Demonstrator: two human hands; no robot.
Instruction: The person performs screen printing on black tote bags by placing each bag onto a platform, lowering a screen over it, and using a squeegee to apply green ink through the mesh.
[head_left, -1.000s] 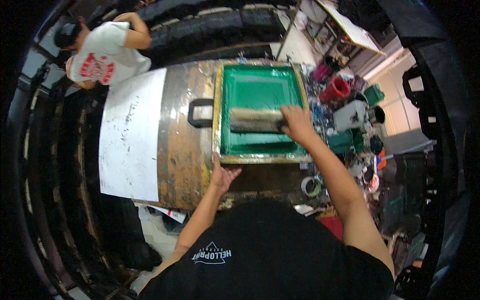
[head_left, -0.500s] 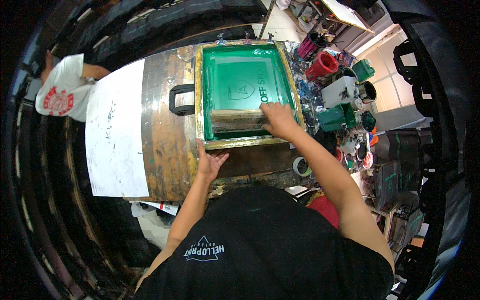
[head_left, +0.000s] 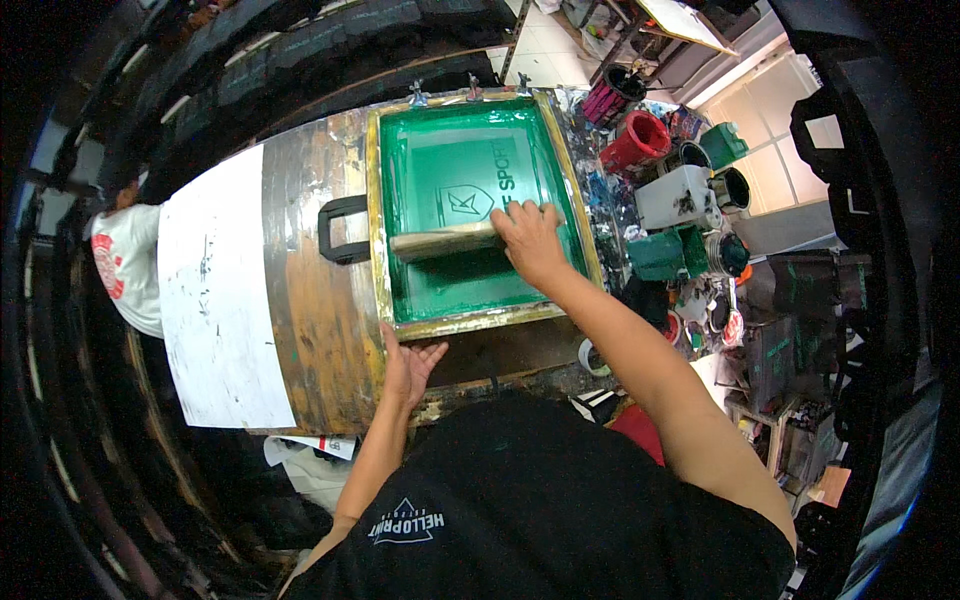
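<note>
A wooden-framed printing screen (head_left: 440,328) with green mesh lies on the worktable, an emblem and lettering showing in it. My right hand (head_left: 530,240) is closed over the right end of a wooden squeegee (head_left: 435,242), which stands tilted across the screen. Green ink coats the mesh around its blade; the blade edge itself is hidden. At the near left corner of the frame is my left hand (head_left: 405,370), its thumb up against the wood and its fingers stretched out below the near edge.
A white sheet (head_left: 220,300) covers the table's left part. Beside the screen juts a black handle (head_left: 343,230). Clamps (head_left: 474,88) line the far edge. Several ink containers, among them a red one (head_left: 638,140), crowd the right, near a tape roll (head_left: 592,357). Another person's white shirt (head_left: 128,265) shows at left.
My right hand has moved the squeegee away from the frame's near edge, and it now leans differently. My left hand stays at the corner. The view has shifted; the person at left has moved nearer.
</note>
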